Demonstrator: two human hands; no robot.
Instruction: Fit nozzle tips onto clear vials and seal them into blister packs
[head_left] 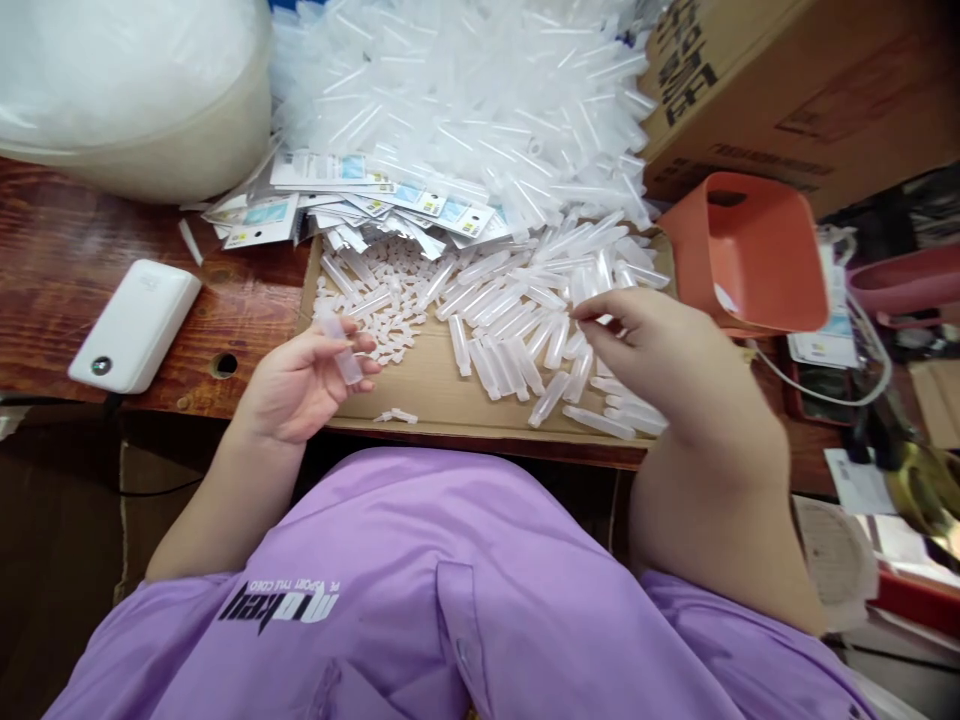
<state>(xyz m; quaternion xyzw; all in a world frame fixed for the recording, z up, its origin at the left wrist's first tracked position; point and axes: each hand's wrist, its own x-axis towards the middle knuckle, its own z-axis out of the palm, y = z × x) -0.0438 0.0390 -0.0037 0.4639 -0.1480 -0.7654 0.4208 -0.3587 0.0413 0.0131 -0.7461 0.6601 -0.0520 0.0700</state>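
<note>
My left hand point(300, 380) holds a small translucent plastic tube point(343, 350) between thumb and fingers, at the left edge of the cardboard sheet point(442, 400). Above the right part of the sheet, the thumb and forefinger of my right hand point(637, 335) are pinched together. Whatever is between those fingertips cannot be made out against the tubes behind. Beneath and beside this hand lies a spread of similar tubes point(502, 310), some lined up side by side. Small white nozzle-like pieces point(390, 335) are scattered near my left hand, with a few more point(396, 415) at the front edge.
A large heap of clear tubes point(465, 90) fills the back, with printed cards point(360, 200) in front. A white bucket point(187, 130) and a white power bank point(135, 325) are left. On the right are an orange bin point(772, 250) and a cardboard box point(810, 100).
</note>
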